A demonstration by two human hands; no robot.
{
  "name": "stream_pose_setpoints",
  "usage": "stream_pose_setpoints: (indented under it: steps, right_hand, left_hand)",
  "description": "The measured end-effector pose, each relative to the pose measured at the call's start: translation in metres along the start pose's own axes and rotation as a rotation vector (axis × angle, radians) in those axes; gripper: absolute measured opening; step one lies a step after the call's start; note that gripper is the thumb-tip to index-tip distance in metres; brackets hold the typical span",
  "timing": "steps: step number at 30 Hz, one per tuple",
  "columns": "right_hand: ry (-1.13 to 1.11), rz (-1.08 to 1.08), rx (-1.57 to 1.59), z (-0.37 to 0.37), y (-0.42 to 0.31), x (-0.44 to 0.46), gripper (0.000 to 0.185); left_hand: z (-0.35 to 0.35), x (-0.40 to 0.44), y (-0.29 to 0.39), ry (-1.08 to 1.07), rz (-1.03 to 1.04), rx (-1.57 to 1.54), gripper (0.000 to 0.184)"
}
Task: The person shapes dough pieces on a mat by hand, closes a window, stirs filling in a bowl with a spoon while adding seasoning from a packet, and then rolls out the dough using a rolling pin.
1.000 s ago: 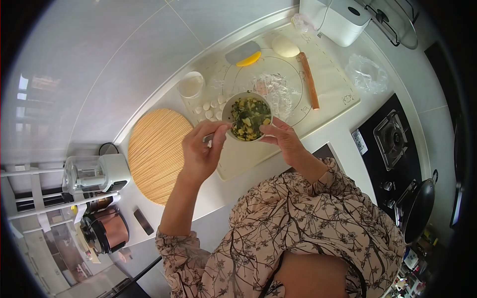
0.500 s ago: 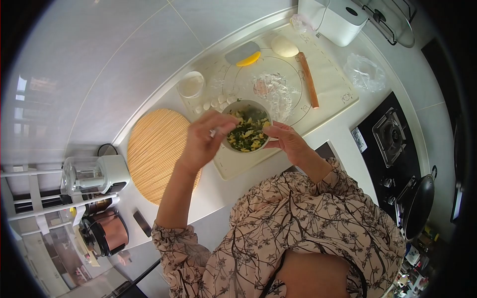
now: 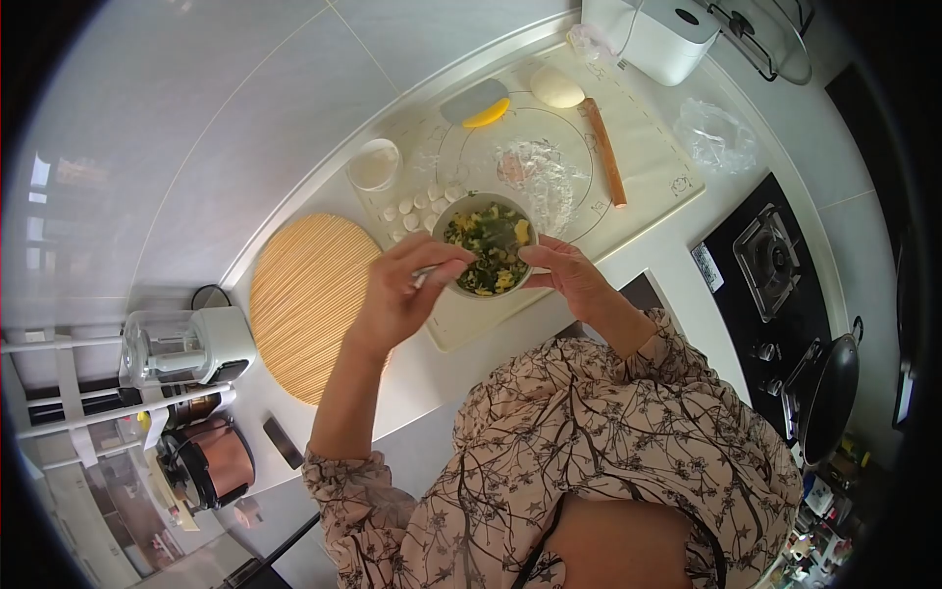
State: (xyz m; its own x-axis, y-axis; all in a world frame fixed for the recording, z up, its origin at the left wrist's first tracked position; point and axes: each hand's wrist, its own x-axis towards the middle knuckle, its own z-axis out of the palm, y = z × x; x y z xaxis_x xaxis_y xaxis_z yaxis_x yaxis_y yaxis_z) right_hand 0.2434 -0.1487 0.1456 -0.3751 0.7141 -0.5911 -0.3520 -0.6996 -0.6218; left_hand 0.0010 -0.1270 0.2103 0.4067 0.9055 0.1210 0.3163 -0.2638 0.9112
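A round pale bowl [image 3: 533,263] is held up over the front of the mat, with chopped green leaves and yellow egg-like bits [image 3: 488,257] inside. My right hand [image 3: 574,280] grips its right side, thumb at the rim and fingers beneath. At the left rim, my left hand [image 3: 404,285] is closed around a utensil with a thin shiny handle [image 3: 426,270]. Its far end is in the filling and cannot be made out. Just behind the bowl on the left lie several small pale dough pieces [image 3: 420,201].
A pale mat [image 3: 643,172] carries scattered flour [image 3: 549,187], a rolling pin [image 3: 605,152], a dough ball [image 3: 556,87], a grey-and-yellow scraper [image 3: 478,104] and a white tub [image 3: 374,165]. A round slatted board [image 3: 312,304] lies left; a gas hob [image 3: 770,265] stands right.
My left hand has shifted slightly lower at the bowl's left rim, and the filling has been moved around. The bowl tilts a little differently, exposing more dough pieces. My right hand keeps its hold.
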Motion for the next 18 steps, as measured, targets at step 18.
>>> stream_pose_setpoints:
  steps: [18]
  right_hand:
    - [0.026,0.007,0.021,0.002,-0.008,-0.003,0.039]
  left_hand:
    - [-0.005,0.002,0.01,-0.136,0.034,0.019,0.009]
